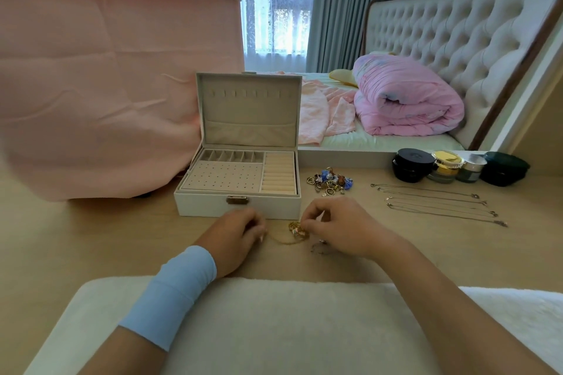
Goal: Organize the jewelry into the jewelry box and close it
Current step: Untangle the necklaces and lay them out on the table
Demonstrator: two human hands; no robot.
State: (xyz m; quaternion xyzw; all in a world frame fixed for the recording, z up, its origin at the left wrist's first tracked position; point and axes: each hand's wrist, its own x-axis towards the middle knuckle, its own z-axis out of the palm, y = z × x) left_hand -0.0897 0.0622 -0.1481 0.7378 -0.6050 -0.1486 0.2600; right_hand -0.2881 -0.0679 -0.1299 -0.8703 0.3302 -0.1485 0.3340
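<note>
1. The gold chain [285, 241] is thin, with a bunched, glittering cluster at its right end.
2. It runs left to right on the surface [91, 237], just in front of the open white jewelry box [198, 204].
3. The left hand [240, 234] and right hand [341, 227] each have their grip pinched on one end.

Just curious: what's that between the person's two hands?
A gold chain, held by the left hand and right hand; the head view shows it.
</note>
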